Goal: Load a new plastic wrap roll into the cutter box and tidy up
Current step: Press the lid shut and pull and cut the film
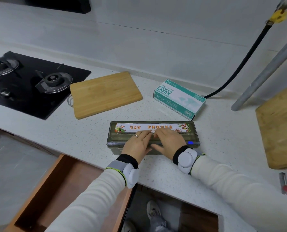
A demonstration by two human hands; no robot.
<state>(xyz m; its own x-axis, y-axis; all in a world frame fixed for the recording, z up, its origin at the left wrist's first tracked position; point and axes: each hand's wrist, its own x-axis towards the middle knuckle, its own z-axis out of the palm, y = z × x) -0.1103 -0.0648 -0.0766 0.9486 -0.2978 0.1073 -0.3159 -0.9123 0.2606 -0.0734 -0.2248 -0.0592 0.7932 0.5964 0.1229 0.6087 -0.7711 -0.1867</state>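
While both hands lie flat on its closed lid, the long, dark, see-through plastic cutter box [179,137] sits lengthwise on the white speckled stone countertop [82,131], just right of the frame's centre and near the counter's front edge. The left hand [136,144] and the right hand [166,141] rest side by side with fingers straight and index fingertips nearly meeting; neither grips anything. A printed paper label [156,126] with orange lettering shows through the back of the box, and a small blue slider [190,142] sits on the rail at its right end (whether a roll lies inside, I cannot tell).

Above the box, towards the middle of the frame, lie a rectangular bamboo cutting board [104,94] and, to its right, a teal-and-white cardboard box of latex gloves [179,98], well apart from each other. A black glass gas hob [30,84] fills the left edge. A second wooden board [280,128] lies at the right edge. At the lower left, an open brown wooden drawer [64,185] juts out below the counter.
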